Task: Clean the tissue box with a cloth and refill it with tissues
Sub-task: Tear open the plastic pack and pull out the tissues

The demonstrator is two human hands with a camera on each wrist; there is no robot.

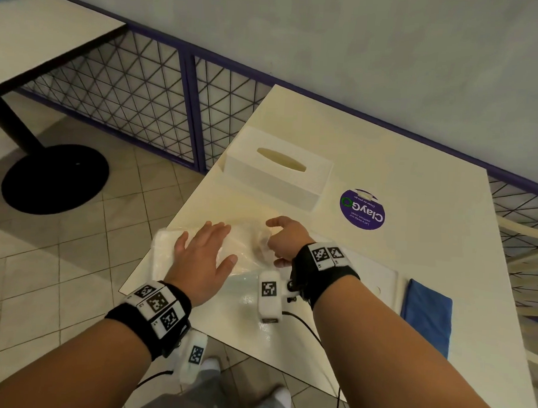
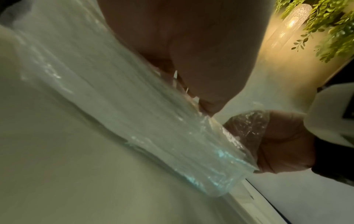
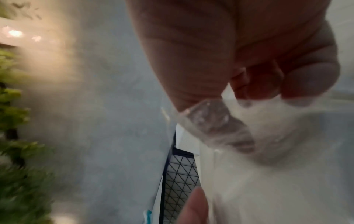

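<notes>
The white tissue box (image 1: 278, 170) with an oval slot stands at the back of the cream table (image 1: 386, 165). A pack of tissues in clear plastic wrap (image 1: 162, 248) lies near the table's front left corner. My left hand (image 1: 204, 253) presses flat on top of the pack with straight fingers. My right hand (image 1: 286, 238) is at the pack's right end, its curled fingers pinching the loose plastic wrap (image 3: 216, 121). In the left wrist view the wrap (image 2: 134, 113) stretches toward the right hand (image 2: 283, 144). The folded blue cloth (image 1: 426, 315) lies at the right, apart from both hands.
A round purple sticker (image 1: 362, 209) is on the table right of the box. A flat white panel (image 1: 369, 270) lies under my right wrist. Purple mesh fencing (image 1: 142, 99) runs behind, and another table (image 1: 37, 39) with a black base stands at the left.
</notes>
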